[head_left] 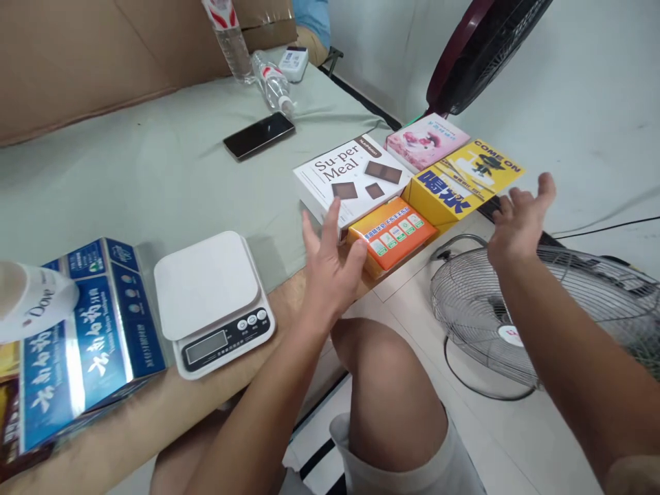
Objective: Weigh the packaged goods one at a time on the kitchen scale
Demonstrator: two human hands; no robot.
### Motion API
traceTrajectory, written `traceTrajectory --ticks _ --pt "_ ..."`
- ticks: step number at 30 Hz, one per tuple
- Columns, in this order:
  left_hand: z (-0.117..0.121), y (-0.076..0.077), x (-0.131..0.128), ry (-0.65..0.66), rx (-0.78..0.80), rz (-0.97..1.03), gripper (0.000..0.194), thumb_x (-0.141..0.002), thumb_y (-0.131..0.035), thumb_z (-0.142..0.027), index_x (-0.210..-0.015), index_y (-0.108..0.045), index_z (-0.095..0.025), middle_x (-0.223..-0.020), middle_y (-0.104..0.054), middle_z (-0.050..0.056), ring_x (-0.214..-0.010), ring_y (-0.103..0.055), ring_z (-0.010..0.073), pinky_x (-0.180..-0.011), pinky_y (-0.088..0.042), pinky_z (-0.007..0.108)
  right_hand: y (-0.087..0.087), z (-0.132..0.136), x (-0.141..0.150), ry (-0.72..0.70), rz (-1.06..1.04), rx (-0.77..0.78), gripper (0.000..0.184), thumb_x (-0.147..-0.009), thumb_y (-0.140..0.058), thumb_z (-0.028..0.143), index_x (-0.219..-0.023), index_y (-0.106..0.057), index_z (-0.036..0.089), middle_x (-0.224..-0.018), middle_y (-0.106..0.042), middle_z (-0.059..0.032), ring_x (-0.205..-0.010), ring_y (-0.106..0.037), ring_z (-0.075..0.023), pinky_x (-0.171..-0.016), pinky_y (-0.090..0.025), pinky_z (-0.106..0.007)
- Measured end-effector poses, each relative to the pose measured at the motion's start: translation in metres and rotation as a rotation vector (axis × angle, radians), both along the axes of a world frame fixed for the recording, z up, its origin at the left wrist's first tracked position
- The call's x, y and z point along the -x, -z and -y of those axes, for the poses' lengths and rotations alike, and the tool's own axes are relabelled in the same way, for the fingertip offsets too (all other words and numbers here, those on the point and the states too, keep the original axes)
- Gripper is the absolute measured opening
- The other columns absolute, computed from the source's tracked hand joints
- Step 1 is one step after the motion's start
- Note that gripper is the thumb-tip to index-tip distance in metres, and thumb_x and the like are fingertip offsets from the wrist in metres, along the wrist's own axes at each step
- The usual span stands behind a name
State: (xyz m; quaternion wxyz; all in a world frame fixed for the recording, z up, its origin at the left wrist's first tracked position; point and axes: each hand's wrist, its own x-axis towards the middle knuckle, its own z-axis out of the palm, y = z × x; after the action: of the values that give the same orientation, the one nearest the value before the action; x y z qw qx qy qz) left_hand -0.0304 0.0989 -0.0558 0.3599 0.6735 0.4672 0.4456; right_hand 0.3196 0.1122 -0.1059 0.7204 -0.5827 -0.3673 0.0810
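My left hand (334, 265), fingers apart, is at the near left corner of an orange package (396, 237) and the white "Su-per Meal" box (355, 175); whether it touches them I cannot tell. To the right, my right hand (518, 216) hovers with spread fingers near a yellow "COME ON" box (467, 180) and holds nothing. Behind the yellow box lies a pink box (427, 141). These packages sit close together at the table's right end. Left of my left hand stands a white kitchen scale (209, 289) with a bare platform and a blank display.
Blue toothpaste boxes (97, 330) and a white Dove container (38, 300) are at the left. A black phone (259, 136), water bottles (232, 45) and a small white device (293, 63) lie farther back. Fans (474, 55) stand right, one fan grille (485, 323) low beside the table.
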Motion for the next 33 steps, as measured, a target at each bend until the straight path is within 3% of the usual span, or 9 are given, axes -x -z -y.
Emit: traceTrajectory --ticks 3,7,16,19,21,25,27,30,33 --pt "0.001 -0.007 -0.015 0.02 0.054 -0.09 0.061 -0.096 -0.06 -0.042 -0.155 -0.049 -0.033 -0.179 -0.012 0.009 -0.168 -0.007 0.038 -0.129 -0.031 0.063 -0.007 -0.024 -0.002 -0.124 -0.074 -0.023 0.053 -0.082 -0.051 0.057 -0.129 -0.05 0.033 -0.138 -0.065 -0.0092 -0.127 -0.066 -0.0254 -0.111 -0.045 -0.052" --pt "0.003 -0.009 -0.023 -0.016 0.071 -0.182 0.065 -0.09 -0.065 -0.034 -0.153 -0.053 -0.029 -0.177 -0.009 0.015 -0.167 -0.015 0.0373 -0.126 -0.037 0.06 -0.004 -0.032 0.01 -0.201 -0.107 -0.082 0.052 -0.073 -0.057 0.064 -0.112 -0.055 0.029 -0.133 -0.067 -0.0089 -0.122 -0.066 -0.0247 -0.101 -0.054 -0.041" --pt "0.0 -0.001 -0.026 -0.104 -0.02 -0.202 0.059 -0.087 -0.07 -0.04 -0.144 -0.06 -0.032 -0.168 -0.023 0.014 -0.159 -0.031 0.0423 -0.124 -0.038 0.062 -0.007 -0.028 0.013 -0.225 -0.15 -0.019 0.062 -0.067 -0.066 0.066 -0.116 -0.057 0.028 -0.139 -0.066 -0.0089 -0.133 -0.061 -0.0274 -0.113 -0.049 -0.044" --pt "-0.003 0.005 -0.027 -0.126 -0.041 -0.179 0.06 -0.084 -0.072 -0.044 -0.142 -0.062 -0.032 -0.164 -0.027 0.015 -0.156 -0.035 0.0432 -0.122 -0.041 0.064 -0.029 -0.033 0.004 -0.149 -0.236 0.045 0.044 -0.09 -0.043 0.058 -0.113 -0.057 0.023 -0.142 -0.063 -0.0189 -0.13 -0.064 -0.0277 -0.112 -0.048 -0.047" --pt "-0.004 0.009 -0.027 -0.142 -0.063 -0.168 0.069 -0.083 -0.074 -0.048 -0.147 -0.056 -0.032 -0.167 -0.026 0.015 -0.157 -0.033 0.0452 -0.122 -0.039 0.067 -0.057 -0.038 -0.005 -0.129 -0.299 0.096 0.051 -0.102 -0.016 0.045 -0.114 -0.058 0.019 -0.142 -0.063 -0.023 -0.124 -0.069 -0.0257 -0.108 -0.049 -0.049" --pt "-0.006 0.016 -0.029 -0.139 -0.076 -0.158 0.094 -0.083 -0.072 -0.056 -0.164 -0.032 -0.028 -0.175 -0.017 0.021 -0.163 -0.021 0.0467 -0.124 -0.035 0.069 -0.117 -0.053 -0.016 -0.317 -0.47 0.308 0.066 -0.108 -0.008 0.034 -0.11 -0.07 0.012 -0.134 -0.072 -0.0154 -0.11 -0.075 -0.0205 -0.088 -0.055 -0.047" --pt "-0.005 0.017 -0.029 -0.128 -0.065 -0.169 0.096 -0.087 -0.068 -0.058 -0.166 -0.025 -0.025 -0.176 -0.017 0.023 -0.165 -0.02 0.0447 -0.124 -0.035 0.067 -0.137 -0.063 -0.014 -0.418 -0.543 0.378 0.071 -0.106 -0.005 0.031 -0.106 -0.071 0.005 -0.135 -0.071 -0.0138 -0.112 -0.073 -0.0182 -0.08 -0.054 -0.044" --pt "-0.005 0.019 -0.029 -0.121 -0.075 -0.187 0.095 -0.089 -0.065 -0.063 -0.165 -0.026 -0.022 -0.176 -0.02 0.025 -0.164 -0.023 0.0437 -0.125 -0.035 0.066 -0.146 -0.08 -0.004 -0.582 -0.584 0.471 0.071 -0.101 -0.005 0.029 -0.101 -0.067 -0.007 -0.138 -0.064 -0.0225 -0.115 -0.07 -0.0227 -0.07 -0.051 -0.044" --pt "-0.005 0.023 -0.029 -0.118 -0.1 -0.187 0.092 -0.09 -0.062 -0.068 -0.163 -0.031 -0.022 -0.175 -0.022 0.025 -0.163 -0.025 0.0438 -0.125 -0.035 0.066 -0.141 -0.094 0.005 -0.573 -0.541 0.597 0.058 -0.102 -0.025 0.028 -0.096 -0.069 -0.009 -0.136 -0.062 -0.0286 -0.11 -0.073 -0.0262 -0.068 -0.053 -0.04"
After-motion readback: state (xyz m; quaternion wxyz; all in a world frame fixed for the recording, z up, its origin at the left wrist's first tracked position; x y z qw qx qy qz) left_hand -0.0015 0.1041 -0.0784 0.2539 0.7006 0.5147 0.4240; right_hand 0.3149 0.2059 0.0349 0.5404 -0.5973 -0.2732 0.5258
